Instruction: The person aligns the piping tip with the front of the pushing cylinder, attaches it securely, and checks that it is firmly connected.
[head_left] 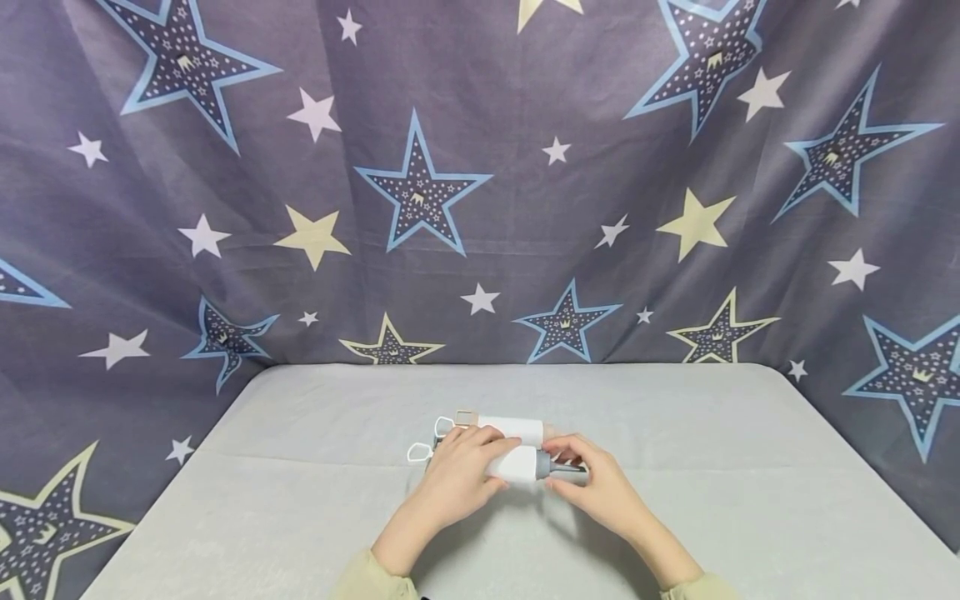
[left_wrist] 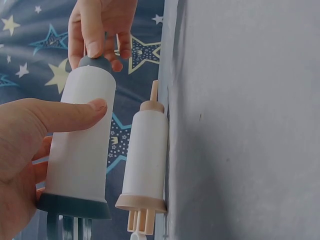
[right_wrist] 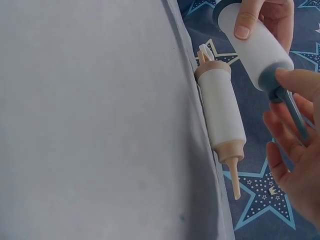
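Observation:
A white tube-shaped bottle (head_left: 519, 465) with a dark grey-blue collar and a thin spout (right_wrist: 295, 115) lies level between my hands. My left hand (head_left: 461, 473) grips its white body, thumb across the top and fingers underneath. At the spout end, my right hand (head_left: 592, 479) pinches the grey-blue collar (right_wrist: 270, 77) between thumb and fingers. Grey-blue prongs (left_wrist: 67, 227) stick out of the bottle's flanged other end. Just beyond it lies a second, similar white bottle (left_wrist: 146, 155) with beige ends, which neither hand plainly holds.
White loops (head_left: 418, 452) show at the bottles' left ends, partly hidden by my left hand. Everything is over a table with a pale grey cover (head_left: 315, 517). Behind its far edge hangs a dark curtain (head_left: 510, 208) printed with stars.

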